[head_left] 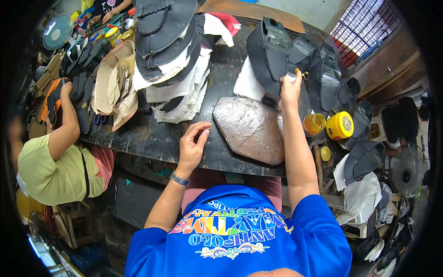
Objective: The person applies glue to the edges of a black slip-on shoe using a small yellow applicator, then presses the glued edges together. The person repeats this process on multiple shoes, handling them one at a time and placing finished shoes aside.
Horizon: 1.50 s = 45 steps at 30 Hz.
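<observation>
My right hand (290, 92) reaches over the far right of the dark table, its fingers closed beside a black shoe upper (265, 60). What those fingers hold is hard to make out; something whitish shows near them, and a fingertip looks orange-yellow. My left hand (194, 144) hovers by the table's front edge, fingers loosely bent and apart, holding nothing. Between my hands lies a flat brown slab (251, 129) with a shiny, worn top. White cloth (249, 83) sticks out under the upper. More black uppers (324, 76) stand right of my right hand.
A tall stack of black uppers with white lining (170, 51) rises at the back left, beside a carton of cut pieces (113, 87). An amber jar (314, 123), a yellow tub (339, 125) and a wooden handle (318, 162) sit at right. A co-worker in yellow-green (60, 171) works at left.
</observation>
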Available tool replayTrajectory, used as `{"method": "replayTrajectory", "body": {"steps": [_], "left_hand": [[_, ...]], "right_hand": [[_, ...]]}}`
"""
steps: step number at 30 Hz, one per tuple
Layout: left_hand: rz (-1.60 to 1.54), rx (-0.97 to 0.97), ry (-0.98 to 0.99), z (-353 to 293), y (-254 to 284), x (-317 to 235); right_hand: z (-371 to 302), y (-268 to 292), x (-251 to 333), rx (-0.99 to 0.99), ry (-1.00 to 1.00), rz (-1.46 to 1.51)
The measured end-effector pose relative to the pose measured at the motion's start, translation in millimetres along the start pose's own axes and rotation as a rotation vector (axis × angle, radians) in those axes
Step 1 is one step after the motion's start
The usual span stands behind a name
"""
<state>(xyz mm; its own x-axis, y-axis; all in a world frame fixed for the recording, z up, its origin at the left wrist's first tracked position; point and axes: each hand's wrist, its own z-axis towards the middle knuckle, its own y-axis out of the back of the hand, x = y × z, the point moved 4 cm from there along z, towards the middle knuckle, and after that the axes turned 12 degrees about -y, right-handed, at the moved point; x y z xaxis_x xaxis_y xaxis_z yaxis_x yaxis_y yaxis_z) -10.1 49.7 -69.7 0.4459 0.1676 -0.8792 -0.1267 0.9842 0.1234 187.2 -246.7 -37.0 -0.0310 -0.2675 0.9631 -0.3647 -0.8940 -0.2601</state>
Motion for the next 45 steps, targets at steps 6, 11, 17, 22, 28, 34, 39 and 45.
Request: {"method": "replayTrajectory", "body": {"steps": [6,11,17,22,28,34,39,45], "left_hand": [[-0.066,-0.038,0.024,0.5,0.9,0.8],[0.003,-0.013,0.018,1.1,-1.4,-5.1],[0.003,-0.005,0.049,3.5,-3.8,-9.5],[-0.027,-0.022,0.053,3.8,-2.7,-7.3],[-0.034,-0.084,0.048,2.9,-3.3,-5.2],[-0.024,-0.055,0.064,2.8,-2.7,-5.0],[0.001,-0.031,0.060,3.3,-2.9,-5.7],[0.010,-0.031,0.043,3.8,-4.2,-6.2]], "right_hand": [[35.3,-51.8,7.5,-0.013,-0.127,-0.709],[28.0,-88.2,32.2,-0.075,0.304,-1.308],[42.3,-167.9,41.5,0.165,0.607,-0.892],[89.1,-215.1,32.6,0.122,0.512,-0.808],[125.6,-217.0,36.0,0.012,0.556,-0.724],[83.3,-212.1,26.7,0.151,0.753,-0.714],[26.9,-216.9,4.6,0.373,1.100,-0.910],[10.0,-214.9,-6.6,0.342,1.081,-0.809]]}}
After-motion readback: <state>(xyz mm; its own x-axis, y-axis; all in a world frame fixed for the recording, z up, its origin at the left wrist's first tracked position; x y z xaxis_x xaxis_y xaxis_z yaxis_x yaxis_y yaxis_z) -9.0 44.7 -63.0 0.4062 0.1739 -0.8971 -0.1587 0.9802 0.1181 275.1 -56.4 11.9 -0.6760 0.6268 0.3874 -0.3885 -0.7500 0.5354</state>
